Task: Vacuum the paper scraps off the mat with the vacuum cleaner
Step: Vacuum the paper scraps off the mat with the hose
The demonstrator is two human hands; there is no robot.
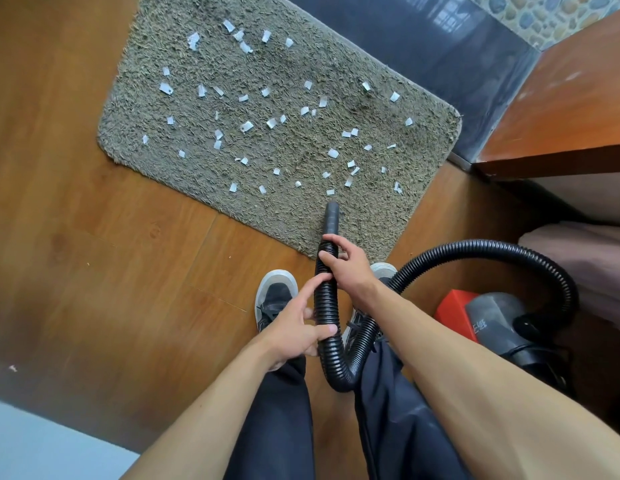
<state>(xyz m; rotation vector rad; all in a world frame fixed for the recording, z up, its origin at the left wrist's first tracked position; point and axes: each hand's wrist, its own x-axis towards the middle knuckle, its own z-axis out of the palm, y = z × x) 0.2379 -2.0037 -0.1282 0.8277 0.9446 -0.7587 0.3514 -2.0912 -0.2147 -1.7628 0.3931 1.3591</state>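
Observation:
A shaggy grey-green mat (183,98) lies on the wooden floor with several white paper scraps (246,126) scattered over it. A black ribbed vacuum hose (327,306) ends in a smooth nozzle (331,218) that points at the mat's near edge, just short of the closest scraps. My right hand (346,268) grips the hose just behind the nozzle. My left hand (298,329) holds the hose lower down, thumb across it. The hose loops down between my legs and arcs right to the grey and red vacuum cleaner body (492,320).
My two dark sneakers (275,299) stand at the mat's near edge. A wooden furniture edge (558,109) juts in at the right. A dark tiled step (422,39) lies beyond the mat. Wooden floor (76,220) spreads to the left.

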